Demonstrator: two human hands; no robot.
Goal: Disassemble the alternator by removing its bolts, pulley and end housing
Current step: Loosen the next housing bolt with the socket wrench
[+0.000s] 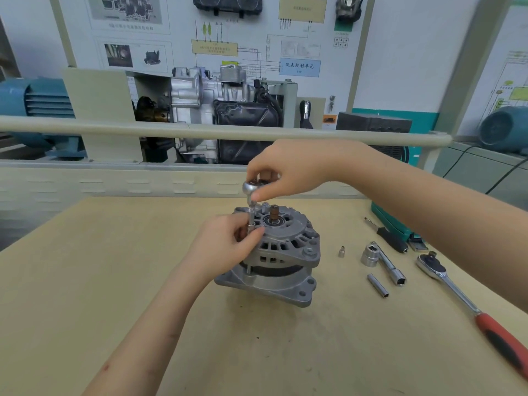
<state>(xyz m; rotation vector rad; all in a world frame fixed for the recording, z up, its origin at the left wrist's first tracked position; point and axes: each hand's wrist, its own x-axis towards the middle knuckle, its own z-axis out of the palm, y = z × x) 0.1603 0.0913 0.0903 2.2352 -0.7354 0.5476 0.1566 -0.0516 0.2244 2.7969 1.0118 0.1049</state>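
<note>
A grey cast alternator [285, 252] stands on the wooden bench [114, 281] with its end housing up and a brown shaft stub [275, 214] poking from the centre bearing. A small ratchet [251, 187] with a thin extension and socket [251, 221] stands upright on the housing's left rim. My right hand [288, 170] grips the ratchet head from above. My left hand [225, 247] pinches the lower end of the extension against the housing; the bolt under it is hidden.
To the right of the alternator lie a tiny socket [341, 251], a large socket [369, 255] on an extension bar [391, 267], a long socket [377, 285], a screwdriver [388, 235] and a big red-handled ratchet [471, 310]. A railing [143, 128] and training equipment stand behind the bench.
</note>
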